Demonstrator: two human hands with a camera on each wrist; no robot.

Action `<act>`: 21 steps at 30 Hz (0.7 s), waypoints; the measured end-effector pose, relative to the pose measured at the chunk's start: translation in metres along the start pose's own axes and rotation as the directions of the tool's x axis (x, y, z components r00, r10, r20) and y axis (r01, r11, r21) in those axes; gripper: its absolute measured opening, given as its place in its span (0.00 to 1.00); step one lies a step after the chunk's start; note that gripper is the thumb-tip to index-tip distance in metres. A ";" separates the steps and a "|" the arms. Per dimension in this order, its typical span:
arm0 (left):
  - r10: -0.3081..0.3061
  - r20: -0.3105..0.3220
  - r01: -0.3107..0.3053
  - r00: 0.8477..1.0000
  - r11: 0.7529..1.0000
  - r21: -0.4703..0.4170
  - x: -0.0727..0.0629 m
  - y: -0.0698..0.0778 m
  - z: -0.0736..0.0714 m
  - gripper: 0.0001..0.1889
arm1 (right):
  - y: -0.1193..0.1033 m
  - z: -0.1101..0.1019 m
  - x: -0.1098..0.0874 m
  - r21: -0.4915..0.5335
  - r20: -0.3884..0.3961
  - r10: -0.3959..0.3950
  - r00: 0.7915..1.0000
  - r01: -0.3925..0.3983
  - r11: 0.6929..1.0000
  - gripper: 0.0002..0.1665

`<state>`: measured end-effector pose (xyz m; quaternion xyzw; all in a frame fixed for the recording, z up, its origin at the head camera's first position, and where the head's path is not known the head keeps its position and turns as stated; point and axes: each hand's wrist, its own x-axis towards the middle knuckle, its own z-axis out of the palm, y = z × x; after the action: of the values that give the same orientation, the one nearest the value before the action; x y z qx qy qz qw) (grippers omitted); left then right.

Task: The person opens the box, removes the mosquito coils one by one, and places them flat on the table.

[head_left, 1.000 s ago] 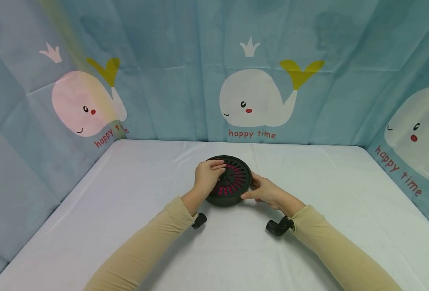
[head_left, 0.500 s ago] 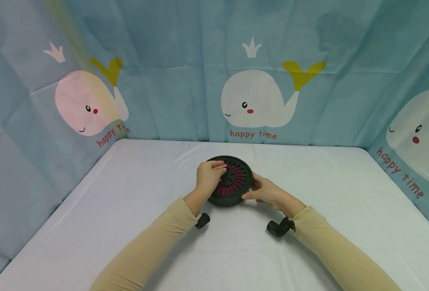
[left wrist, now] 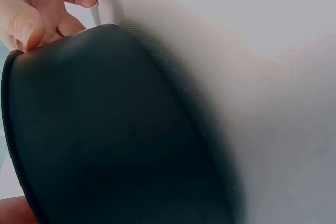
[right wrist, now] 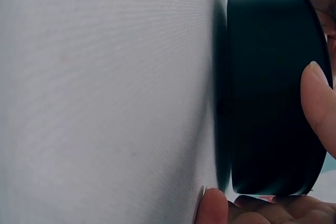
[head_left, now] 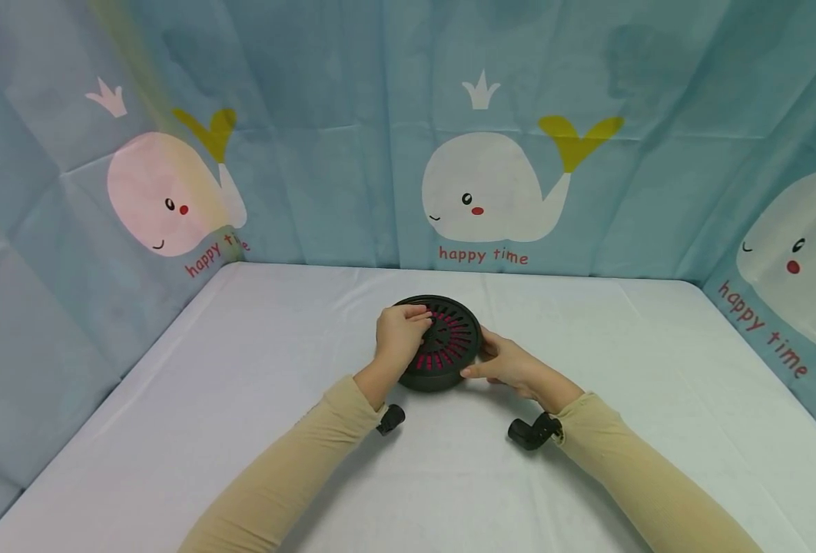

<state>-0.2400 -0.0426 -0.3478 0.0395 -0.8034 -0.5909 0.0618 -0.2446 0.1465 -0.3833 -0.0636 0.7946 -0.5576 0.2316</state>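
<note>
A round black box (head_left: 436,378) with a slotted lid (head_left: 453,322) stands on the white table, dark pink showing through the slots. My left hand (head_left: 397,336) reaches over the lid from the left. Its thumb and fingers pinch at the lid's middle, covering the left part of the slots. From the right, my right hand (head_left: 508,365) grips the box's side, with the thumb (right wrist: 317,98) against the wall near the rim and the other fingers round the far side. The smooth black wall of the box (left wrist: 110,124) fills much of the left wrist view.
White cloth (head_left: 276,338) covers the table. A blue curtain (head_left: 353,192) with printed whales hangs behind and at both sides. A black camera mount (head_left: 391,419) sits at the left wrist, another camera mount (head_left: 532,432) at the right wrist.
The whole head view has shifted slightly to the right. My left wrist and forearm have edged a little right, while both hands keep their places on the box.
</note>
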 end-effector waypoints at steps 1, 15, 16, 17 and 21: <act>-0.002 -0.002 0.002 1.000 1.000 0.006 0.000 0.000 0.000 0.13 | 0.000 0.000 0.000 -0.001 0.001 -0.001 1.000 0.001 1.000 0.60; -0.018 -0.025 0.017 1.000 0.999 -0.040 0.003 0.007 -0.003 0.12 | -0.001 -0.001 -0.002 0.000 0.027 -0.002 1.000 0.002 1.000 0.60; -0.018 -0.027 0.017 0.999 0.998 -0.053 0.003 0.008 -0.004 0.12 | -0.001 -0.002 -0.002 -0.001 0.029 -0.001 1.000 0.001 1.000 0.60; -0.018 -0.028 0.016 0.999 0.998 -0.059 0.003 0.009 -0.006 0.12 | -0.001 -0.002 -0.002 -0.001 0.031 -0.001 1.000 0.001 1.000 0.60; -0.012 -0.036 0.009 0.999 0.997 -0.072 0.002 0.015 -0.012 0.13 | 0.000 -0.002 -0.001 0.009 0.034 0.001 0.999 -0.001 1.000 0.61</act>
<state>-0.2397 -0.0502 -0.3299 0.0523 -0.7801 -0.6190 0.0747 -0.2445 0.1484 -0.3820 -0.0717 0.7880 -0.5600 0.2457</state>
